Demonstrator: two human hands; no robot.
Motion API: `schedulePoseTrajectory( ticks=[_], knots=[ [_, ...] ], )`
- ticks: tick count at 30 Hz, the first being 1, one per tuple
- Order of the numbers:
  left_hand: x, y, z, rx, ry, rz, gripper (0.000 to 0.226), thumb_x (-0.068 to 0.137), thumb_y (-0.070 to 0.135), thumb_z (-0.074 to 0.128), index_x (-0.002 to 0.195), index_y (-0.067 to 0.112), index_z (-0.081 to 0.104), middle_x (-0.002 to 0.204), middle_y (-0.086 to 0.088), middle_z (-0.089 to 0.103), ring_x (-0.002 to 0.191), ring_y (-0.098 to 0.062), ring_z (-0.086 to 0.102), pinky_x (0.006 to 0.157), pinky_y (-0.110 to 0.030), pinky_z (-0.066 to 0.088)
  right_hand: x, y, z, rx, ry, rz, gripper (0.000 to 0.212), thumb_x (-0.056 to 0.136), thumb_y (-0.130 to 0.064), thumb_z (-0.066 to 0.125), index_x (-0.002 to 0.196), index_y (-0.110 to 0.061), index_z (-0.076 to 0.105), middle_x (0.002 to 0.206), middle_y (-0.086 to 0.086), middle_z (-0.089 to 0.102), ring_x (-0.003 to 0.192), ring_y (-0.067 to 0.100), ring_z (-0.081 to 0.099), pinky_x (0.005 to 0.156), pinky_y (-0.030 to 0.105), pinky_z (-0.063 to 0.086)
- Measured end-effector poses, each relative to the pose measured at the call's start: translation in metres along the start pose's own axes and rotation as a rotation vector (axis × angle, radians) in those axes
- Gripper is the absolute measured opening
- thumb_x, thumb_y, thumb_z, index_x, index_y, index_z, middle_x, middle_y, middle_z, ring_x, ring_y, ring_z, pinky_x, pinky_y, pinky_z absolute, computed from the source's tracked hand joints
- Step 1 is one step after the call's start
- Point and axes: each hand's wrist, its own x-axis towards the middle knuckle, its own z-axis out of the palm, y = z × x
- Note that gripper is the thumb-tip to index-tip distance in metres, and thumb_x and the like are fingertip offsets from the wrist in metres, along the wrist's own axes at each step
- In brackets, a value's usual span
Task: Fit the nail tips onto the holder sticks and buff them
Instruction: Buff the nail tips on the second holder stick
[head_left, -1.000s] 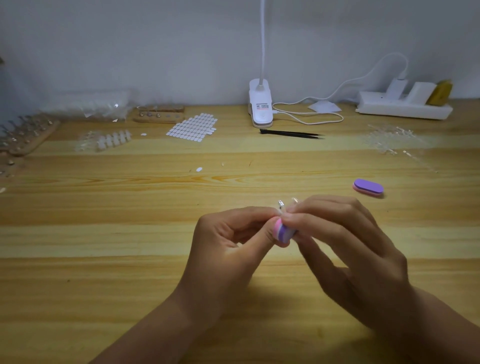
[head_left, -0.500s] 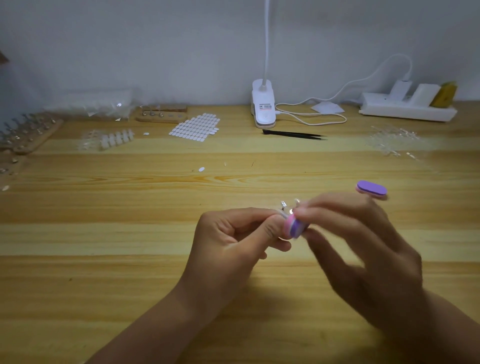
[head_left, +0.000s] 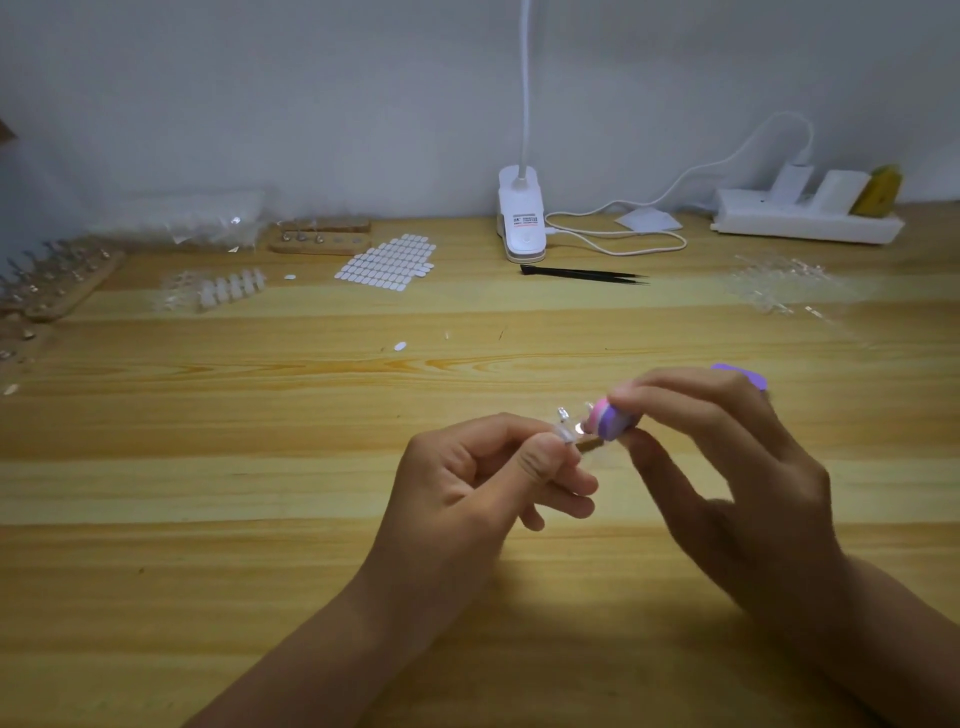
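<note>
My left hand (head_left: 483, 478) pinches a clear holder stick (head_left: 565, 428) with a nail tip on it, just above the wooden table (head_left: 260, 519). My right hand (head_left: 727, 467) grips a small pink and purple buffer block (head_left: 609, 420) between thumb and fingertips, and the block touches the tip of the stick. A second purple buffer block (head_left: 743, 375) lies on the table behind my right hand, partly hidden by my fingers.
At the back left are wooden racks with holder sticks (head_left: 52, 280), a smaller wooden stand (head_left: 322, 236), bagged nail tips (head_left: 182, 221) and a sheet of adhesive tabs (head_left: 387, 262). A clip lamp (head_left: 522, 218), black tweezers (head_left: 582, 274), a power strip (head_left: 805, 218) and loose clear tips (head_left: 779, 283) sit behind.
My right hand with the buffer block has slid to the right and slightly up along the nail tip. My left hand has stayed almost still.
</note>
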Motion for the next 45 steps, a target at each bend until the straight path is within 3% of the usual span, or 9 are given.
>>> schedulePoseTrajectory(
  ticks=[4, 9, 21, 25, 31, 37, 41, 45],
  knots=[
    [-0.002, -0.002, 0.002, 0.045, -0.059, 0.036, 0.018, 0.094, 0.016, 0.059, 0.089, 0.005, 0.072, 0.076, -0.005, 0.075, 0.067, -0.021, 0.074, 0.056, -0.025, 0.053, -0.009, -0.015, 0.003, 0.046, -0.038, -0.085, 0.032, 0.091, 0.001, 0.066, 0.121, -0.005, 0.060, 0.117, 0.005, 0.063, 0.111, 0.020, 0.061, 0.099, 0.028, 0.046],
    [0.001, 0.000, -0.002, 0.024, -0.041, 0.018, 0.022, 0.095, 0.017, 0.055, 0.092, 0.004, 0.071, 0.080, -0.008, 0.075, 0.071, -0.024, 0.075, 0.057, -0.025, 0.053, -0.005, -0.005, 0.003, 0.025, -0.031, -0.015, 0.028, 0.095, -0.006, 0.061, 0.122, -0.008, 0.055, 0.114, 0.006, 0.061, 0.107, 0.019, 0.061, 0.098, 0.025, 0.048],
    [-0.004, -0.001, 0.003, 0.079, -0.119, 0.071, 0.020, 0.101, 0.021, 0.051, 0.096, 0.012, 0.068, 0.084, -0.004, 0.075, 0.067, -0.022, 0.074, 0.055, -0.025, 0.053, -0.010, -0.010, 0.003, 0.025, -0.034, -0.070, 0.028, 0.097, -0.009, 0.063, 0.124, -0.007, 0.055, 0.119, 0.005, 0.060, 0.112, 0.018, 0.059, 0.101, 0.026, 0.045],
    [-0.003, -0.001, 0.002, 0.080, -0.110, 0.037, 0.025, 0.099, 0.021, 0.046, 0.092, 0.006, 0.065, 0.080, -0.006, 0.075, 0.062, -0.023, 0.073, 0.054, -0.024, 0.051, -0.006, 0.000, 0.002, -0.026, -0.049, -0.047, 0.025, 0.098, -0.010, 0.058, 0.123, -0.007, 0.053, 0.117, 0.006, 0.062, 0.110, 0.018, 0.058, 0.103, 0.021, 0.044],
    [-0.002, 0.001, 0.002, 0.030, -0.155, 0.035, 0.025, 0.099, 0.023, 0.052, 0.085, 0.007, 0.065, 0.065, -0.006, 0.068, 0.055, -0.024, 0.069, 0.052, -0.027, 0.050, -0.011, -0.006, 0.004, -0.026, -0.072, -0.106, 0.035, 0.091, 0.000, 0.066, 0.124, -0.006, 0.055, 0.121, 0.008, 0.058, 0.115, 0.019, 0.057, 0.104, 0.025, 0.043],
    [0.000, 0.001, -0.002, -0.004, -0.180, -0.023, 0.027, 0.098, 0.020, 0.044, 0.082, 0.006, 0.061, 0.062, -0.003, 0.062, 0.054, -0.023, 0.066, 0.053, -0.028, 0.050, -0.008, -0.005, 0.005, 0.023, 0.000, -0.063, 0.030, 0.095, -0.004, 0.063, 0.123, -0.007, 0.055, 0.118, 0.006, 0.060, 0.111, 0.016, 0.058, 0.101, 0.024, 0.044],
    [0.000, 0.001, -0.001, -0.032, -0.253, -0.046, 0.027, 0.099, 0.022, 0.041, 0.081, 0.013, 0.059, 0.060, 0.004, 0.052, 0.052, -0.020, 0.063, 0.054, -0.029, 0.050, -0.010, -0.003, 0.004, -0.062, -0.070, -0.084, 0.037, 0.091, 0.002, 0.065, 0.125, -0.006, 0.054, 0.120, 0.005, 0.060, 0.113, 0.018, 0.057, 0.104, 0.023, 0.042],
    [0.003, 0.003, -0.004, -0.101, -0.301, -0.104, 0.027, 0.100, 0.025, 0.039, 0.080, 0.015, 0.055, 0.062, 0.005, 0.045, 0.051, -0.019, 0.058, 0.056, -0.025, 0.048, -0.003, 0.002, 0.002, -0.049, 0.020, -0.002, 0.026, 0.093, 0.000, 0.062, 0.118, -0.003, 0.062, 0.110, 0.010, 0.065, 0.103, 0.023, 0.063, 0.097, 0.026, 0.048]
  ],
)
